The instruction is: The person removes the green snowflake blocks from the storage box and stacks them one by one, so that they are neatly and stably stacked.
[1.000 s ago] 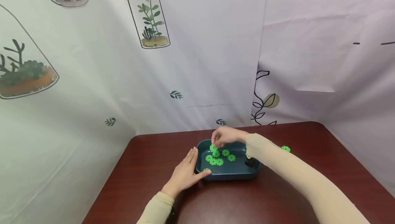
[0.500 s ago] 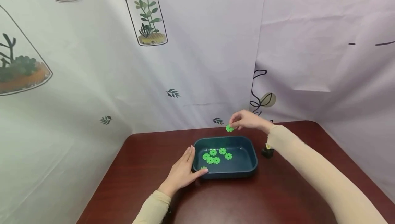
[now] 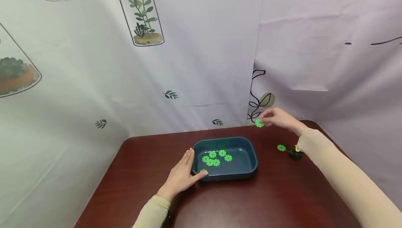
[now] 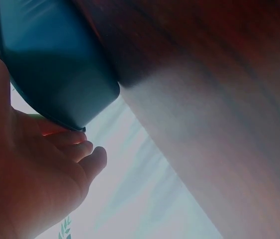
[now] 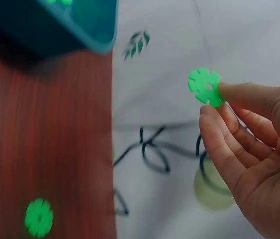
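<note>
My right hand (image 3: 276,117) pinches a bright green notched disc (image 5: 204,87) between thumb and fingertips, held up above the back right of the table. Another green notched disc (image 3: 281,147) lies flat on the table below it. To the left stands a dark teal rectangular tray (image 3: 242,177) with several similar green discs (image 3: 228,158) inside, mostly bunched toward its left half. My left hand (image 3: 179,176) rests against the tray's left end, its fingers straight along the side and its thumb over the front left corner. One disc is partly hidden by that thumb.
A small black object with a yellow-and-white top (image 3: 296,153) is on the table near my right sleeve. The reddish-brown table (image 3: 238,203) meets a white printed cloth (image 3: 201,64) at its back edge.
My right hand has lifted a green disc out of the tray and carried it to the right, over the back of the table. The left hand stays at the tray's left end.
</note>
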Motion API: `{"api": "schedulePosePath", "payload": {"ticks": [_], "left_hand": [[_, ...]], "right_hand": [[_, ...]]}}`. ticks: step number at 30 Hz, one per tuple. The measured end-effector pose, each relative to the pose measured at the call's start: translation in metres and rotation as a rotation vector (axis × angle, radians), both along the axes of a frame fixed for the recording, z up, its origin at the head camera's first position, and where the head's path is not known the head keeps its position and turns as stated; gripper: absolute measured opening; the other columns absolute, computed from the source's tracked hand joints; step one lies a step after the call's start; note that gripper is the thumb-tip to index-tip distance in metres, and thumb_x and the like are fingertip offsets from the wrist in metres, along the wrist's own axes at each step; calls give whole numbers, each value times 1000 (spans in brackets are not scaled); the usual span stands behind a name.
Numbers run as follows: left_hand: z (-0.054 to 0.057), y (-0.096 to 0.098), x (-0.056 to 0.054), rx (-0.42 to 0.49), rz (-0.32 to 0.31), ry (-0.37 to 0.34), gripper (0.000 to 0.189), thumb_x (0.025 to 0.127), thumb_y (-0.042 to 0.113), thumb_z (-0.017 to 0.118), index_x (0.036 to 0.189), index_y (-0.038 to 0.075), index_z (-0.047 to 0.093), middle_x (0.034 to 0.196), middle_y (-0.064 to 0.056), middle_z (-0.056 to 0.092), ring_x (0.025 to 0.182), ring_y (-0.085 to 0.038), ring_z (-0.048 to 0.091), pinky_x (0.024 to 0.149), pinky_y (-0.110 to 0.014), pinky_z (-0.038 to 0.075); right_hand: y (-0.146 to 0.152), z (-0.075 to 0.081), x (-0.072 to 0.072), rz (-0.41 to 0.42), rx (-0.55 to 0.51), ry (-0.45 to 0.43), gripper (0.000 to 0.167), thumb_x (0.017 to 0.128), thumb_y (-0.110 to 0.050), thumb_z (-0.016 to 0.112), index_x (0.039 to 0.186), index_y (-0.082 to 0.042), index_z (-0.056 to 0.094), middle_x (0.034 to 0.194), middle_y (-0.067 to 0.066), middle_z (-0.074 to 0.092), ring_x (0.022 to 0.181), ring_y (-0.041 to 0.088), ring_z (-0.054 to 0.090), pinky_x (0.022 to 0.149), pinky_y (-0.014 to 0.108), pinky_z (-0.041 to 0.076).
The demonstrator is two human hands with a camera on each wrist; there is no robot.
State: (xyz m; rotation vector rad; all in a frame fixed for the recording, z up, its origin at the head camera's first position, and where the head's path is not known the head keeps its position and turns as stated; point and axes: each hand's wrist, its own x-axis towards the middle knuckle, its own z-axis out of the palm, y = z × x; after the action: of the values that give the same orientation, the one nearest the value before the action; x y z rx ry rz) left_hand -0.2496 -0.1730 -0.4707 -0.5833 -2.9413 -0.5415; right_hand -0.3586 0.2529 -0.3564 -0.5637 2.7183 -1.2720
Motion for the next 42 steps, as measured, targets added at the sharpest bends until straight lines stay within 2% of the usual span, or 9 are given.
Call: {"api": "schedulePosePath", "payload": {"ticks": [6,10,15,20,24,30,34,42], "left_hand": [[-3,-1,0,7,3,9,110,86,81,50,158,0,28,164,-15,25,152,-28,20,113,-48,36],[-3,-1,-1,9,-6,15,110,86,80,51,157,-1,28,164,-15,25,152,-29,21,112,-48,37],[-1,-2,-4,9,-4,21,110,86,80,52,158,0,26,165,-15,24,152,-29,21,113,-48,37],[0,-2,-5,16,-10,15,109,87,79,52,158,1,26,165,-14,24,152,-29,21,113,-48,37],[-1,-1,-4,11,-6,4,110,86,79,52,159,1,25,165,-14,23,152,-30,21,112,-49,38],[-4,-1,-2,22,0,-7,110,86,79,52,159,1,25,165,-14,24,152,-30,22,111,-50,39],[-6,-1,-1,22,-5,4,110,86,79,52,158,0,27,164,-16,25,152,-30,23,111,-50,39],[-4,-1,-2,26,-6,9,109,87,79,52,158,0,26,165,-15,24,152,-29,21,111,-49,39]], "right_hand": [[33,-25,10,-103,73,58,21,99,-16,66,107,3,70,92,12,70,80,19,65,73,35,53],[47,-48,19,-150,141,55,18,99,-17,66,102,0,71,85,9,70,77,20,64,70,35,49],[55,-72,25,-166,114,22,20,98,-18,68,102,1,71,88,7,71,82,25,69,73,37,52],[59,-82,31,-185,83,6,24,98,-19,68,105,4,69,86,10,69,83,26,71,77,41,55],[64,-89,35,-183,47,-36,25,98,-17,67,106,6,69,90,11,70,84,25,70,78,42,58],[72,-105,38,-181,-8,-91,26,98,-13,66,106,12,67,95,13,71,85,27,72,76,39,59],[73,-113,38,-187,-47,-104,26,97,-9,66,107,15,66,97,16,70,83,23,70,73,35,60],[70,-119,34,-212,-20,-85,24,96,-9,67,104,14,68,95,15,70,78,19,68,69,32,59]]}}
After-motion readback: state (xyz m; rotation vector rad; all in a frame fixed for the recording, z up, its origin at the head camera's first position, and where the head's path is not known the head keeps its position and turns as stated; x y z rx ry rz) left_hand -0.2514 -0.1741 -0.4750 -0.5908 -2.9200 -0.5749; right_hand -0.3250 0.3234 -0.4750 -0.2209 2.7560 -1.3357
